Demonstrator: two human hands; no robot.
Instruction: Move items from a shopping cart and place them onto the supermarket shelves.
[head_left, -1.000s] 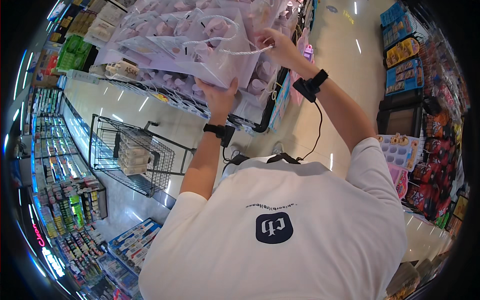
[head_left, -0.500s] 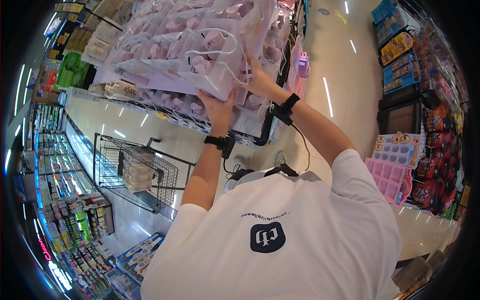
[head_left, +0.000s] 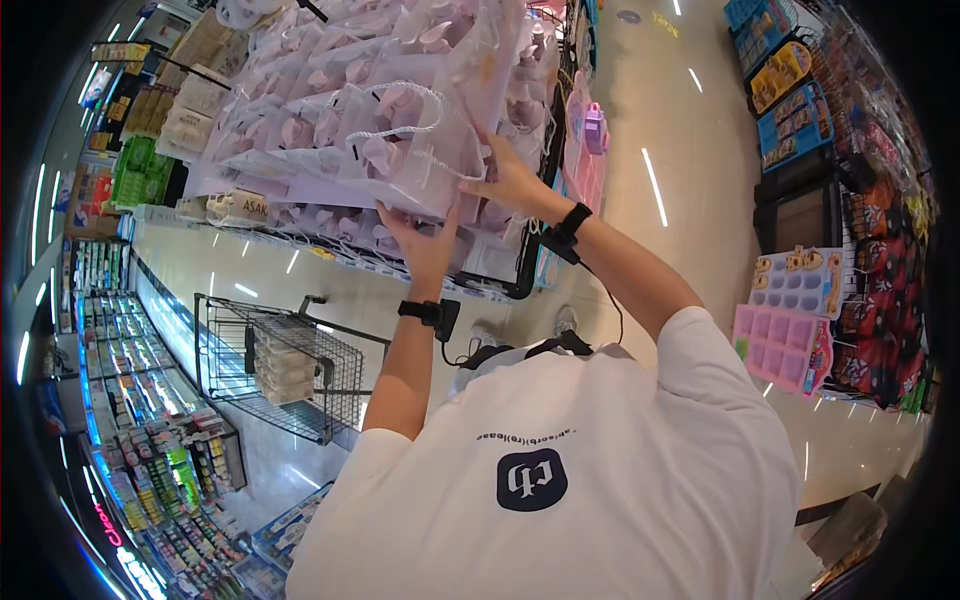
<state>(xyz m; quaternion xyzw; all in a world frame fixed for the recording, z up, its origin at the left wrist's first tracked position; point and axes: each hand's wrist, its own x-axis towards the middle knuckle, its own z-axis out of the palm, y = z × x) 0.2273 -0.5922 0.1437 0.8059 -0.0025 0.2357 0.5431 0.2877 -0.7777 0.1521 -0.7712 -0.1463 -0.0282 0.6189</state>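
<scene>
A translucent pale-pink gift bag [head_left: 405, 165] with white rope handles and pink bottle-like items inside stands at the front of a display, between my hands. My left hand [head_left: 428, 248] supports its lower front edge, thumb up and fingers partly hidden beneath. At its right side, my right hand [head_left: 515, 183] presses with the fingers along the bag wall. Similar bags in rows [head_left: 300, 130] fill the display behind and to the left. More pink items show on a lower level under the bag.
A black wire shopping cart [head_left: 345, 365] carrying beige cartons [head_left: 283, 370] stands at the left. Beige cartons and a green crate [head_left: 145, 170] sit far left. Across the aisle at right are a rack with pink trays [head_left: 785, 348] and red-black packages [head_left: 870, 340].
Both hands have shifted slightly left and toward me with the gift bag, which sits closer in line with the row beside it. The view has turned a little.
</scene>
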